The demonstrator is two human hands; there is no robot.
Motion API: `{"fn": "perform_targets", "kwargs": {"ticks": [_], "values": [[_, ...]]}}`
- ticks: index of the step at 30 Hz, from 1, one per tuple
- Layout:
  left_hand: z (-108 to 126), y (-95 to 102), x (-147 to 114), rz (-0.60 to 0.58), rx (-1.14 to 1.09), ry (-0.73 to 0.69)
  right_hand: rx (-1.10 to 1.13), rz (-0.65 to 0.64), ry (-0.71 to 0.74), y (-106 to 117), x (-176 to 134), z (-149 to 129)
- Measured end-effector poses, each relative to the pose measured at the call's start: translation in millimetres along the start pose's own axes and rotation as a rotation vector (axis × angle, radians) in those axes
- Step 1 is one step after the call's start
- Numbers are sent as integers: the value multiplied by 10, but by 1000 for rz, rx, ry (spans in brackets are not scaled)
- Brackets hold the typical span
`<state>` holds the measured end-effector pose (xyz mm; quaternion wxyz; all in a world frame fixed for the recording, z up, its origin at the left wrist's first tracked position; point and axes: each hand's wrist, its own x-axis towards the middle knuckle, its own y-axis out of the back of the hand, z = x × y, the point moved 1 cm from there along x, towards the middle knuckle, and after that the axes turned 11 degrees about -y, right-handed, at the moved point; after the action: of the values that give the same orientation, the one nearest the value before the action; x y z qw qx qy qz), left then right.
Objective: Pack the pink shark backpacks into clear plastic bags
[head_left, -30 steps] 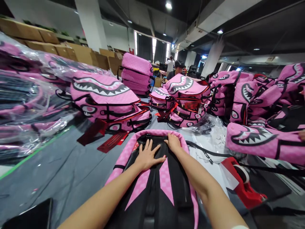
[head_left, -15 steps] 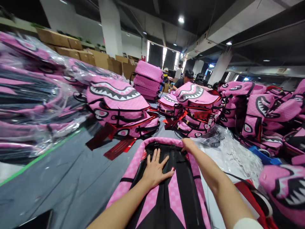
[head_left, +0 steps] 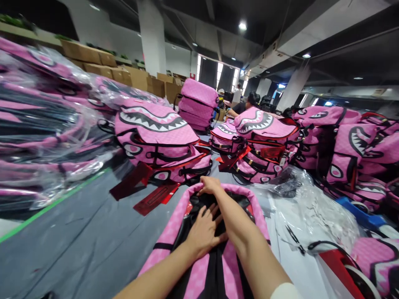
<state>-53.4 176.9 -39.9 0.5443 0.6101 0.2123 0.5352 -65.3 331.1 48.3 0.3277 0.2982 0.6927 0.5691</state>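
A pink and black backpack (head_left: 170, 226) lies on the table in front of me, its black strap side facing up. My left hand (head_left: 202, 230) presses on the black back panel near the top, fingers spread. My right hand (head_left: 210, 185) is at the backpack's top edge, left of the middle, with its fingers curled over the pink rim. The right forearm crosses above the panel and hides part of it and some of the left hand's fingertips.
Ahead stand stacked pink shark-mouth backpacks (head_left: 156, 126) with red tags (head_left: 156, 197). Plastic-wrapped backpacks (head_left: 40, 137) pile up at left. Clear plastic bags (head_left: 324, 211), thread snips (head_left: 295, 239) and a blue tape dispenser (head_left: 360, 211) lie right. A co-worker (head_left: 249, 104) is behind the stacks.
My right hand has moved left along the backpack's top edge, from the right corner to left of the middle. My left hand stays spread on the panel. The view has shifted slightly.
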Motion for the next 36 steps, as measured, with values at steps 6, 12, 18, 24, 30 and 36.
{"fn": "perform_targets", "kwargs": {"ticks": [6,12,18,24,30,36], "values": [[-12,139,109,-77,-41,64,139,27,117,175,-678,112],[15,169,86,-16,-139,87,196,8,172,185,-2324,573],[175,535,143,-29,-255,39,-16,163,163,-574,-2918,412],[932,984,-502,-359,-562,-462,20,129,177,-801,-2742,397],[1089,441,-839,-271,-378,-630,202,243,2,-656,-2648,437],[825,377,-772,-101,-156,-365,154,230,407,-270,-3009,373]]}}
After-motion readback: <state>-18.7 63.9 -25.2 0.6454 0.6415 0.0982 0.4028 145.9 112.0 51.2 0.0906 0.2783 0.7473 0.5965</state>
